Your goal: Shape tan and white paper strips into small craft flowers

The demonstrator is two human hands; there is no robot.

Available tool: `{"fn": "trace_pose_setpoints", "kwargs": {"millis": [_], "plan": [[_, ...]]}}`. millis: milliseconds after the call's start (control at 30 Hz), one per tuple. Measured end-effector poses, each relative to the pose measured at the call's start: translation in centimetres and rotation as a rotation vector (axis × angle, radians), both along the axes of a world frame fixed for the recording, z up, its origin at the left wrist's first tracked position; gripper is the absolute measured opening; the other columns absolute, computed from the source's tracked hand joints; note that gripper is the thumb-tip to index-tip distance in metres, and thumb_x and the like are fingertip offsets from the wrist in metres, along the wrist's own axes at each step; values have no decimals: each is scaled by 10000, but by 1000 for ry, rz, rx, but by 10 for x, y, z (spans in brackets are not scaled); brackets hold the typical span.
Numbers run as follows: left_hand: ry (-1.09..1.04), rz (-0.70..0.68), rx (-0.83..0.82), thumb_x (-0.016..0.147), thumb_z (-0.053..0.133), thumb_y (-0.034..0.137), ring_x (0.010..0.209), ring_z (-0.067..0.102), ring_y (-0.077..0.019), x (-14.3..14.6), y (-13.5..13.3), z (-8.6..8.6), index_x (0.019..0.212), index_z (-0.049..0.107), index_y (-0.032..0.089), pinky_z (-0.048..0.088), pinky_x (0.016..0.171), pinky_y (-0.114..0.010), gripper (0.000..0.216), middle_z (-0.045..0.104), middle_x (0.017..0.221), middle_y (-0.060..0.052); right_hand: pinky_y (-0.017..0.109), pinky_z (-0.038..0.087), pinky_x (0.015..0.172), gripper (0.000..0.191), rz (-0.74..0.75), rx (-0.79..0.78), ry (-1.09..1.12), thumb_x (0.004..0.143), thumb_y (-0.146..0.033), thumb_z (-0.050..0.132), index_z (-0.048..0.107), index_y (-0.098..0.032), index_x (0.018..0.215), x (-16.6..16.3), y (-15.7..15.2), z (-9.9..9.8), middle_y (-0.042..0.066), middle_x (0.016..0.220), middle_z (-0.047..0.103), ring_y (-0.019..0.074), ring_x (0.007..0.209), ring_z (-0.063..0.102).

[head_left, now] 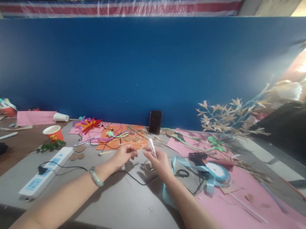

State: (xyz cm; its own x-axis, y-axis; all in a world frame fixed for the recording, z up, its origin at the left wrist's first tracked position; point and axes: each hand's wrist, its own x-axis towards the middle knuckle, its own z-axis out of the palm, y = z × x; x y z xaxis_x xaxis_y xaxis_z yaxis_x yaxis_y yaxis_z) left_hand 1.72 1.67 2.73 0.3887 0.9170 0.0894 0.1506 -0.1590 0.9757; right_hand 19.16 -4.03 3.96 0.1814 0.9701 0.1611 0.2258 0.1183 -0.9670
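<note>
My right hand [159,162] is closed around a slim white pen-like stick [152,148], which stands nearly upright between thumb and fingers. Just left of it, my left hand [125,156] hovers over the grey table with its fingers curled together; whatever may be in them is too small to make out. A pale green bangle [96,177] circles the left wrist. Beneath the right hand a small round item is partly hidden. A black cable [134,180] runs across the table below both hands.
A white power strip [48,171] and a red paper cup [53,133] stand left. Ahead, a phone [155,121] leans on the blue partition [137,65], behind orange paper [108,144]. To the right lie a light-blue ribbon spool [217,171], pink paper [242,207] and dried stems [224,118].
</note>
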Motion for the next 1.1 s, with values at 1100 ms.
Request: {"fn": "trace_pose_setpoints", "kwargs": {"millis": [1100], "plan": [[-57, 53, 162, 759, 645, 349, 719, 566, -155, -7, -41, -8, 745, 657, 142, 444, 696, -267, 208, 644, 735, -49, 230, 321, 522, 193, 269, -9, -122, 745, -331, 611, 636, -152, 678, -11, -8, -1, -15, 576, 484, 111, 549, 393]]}}
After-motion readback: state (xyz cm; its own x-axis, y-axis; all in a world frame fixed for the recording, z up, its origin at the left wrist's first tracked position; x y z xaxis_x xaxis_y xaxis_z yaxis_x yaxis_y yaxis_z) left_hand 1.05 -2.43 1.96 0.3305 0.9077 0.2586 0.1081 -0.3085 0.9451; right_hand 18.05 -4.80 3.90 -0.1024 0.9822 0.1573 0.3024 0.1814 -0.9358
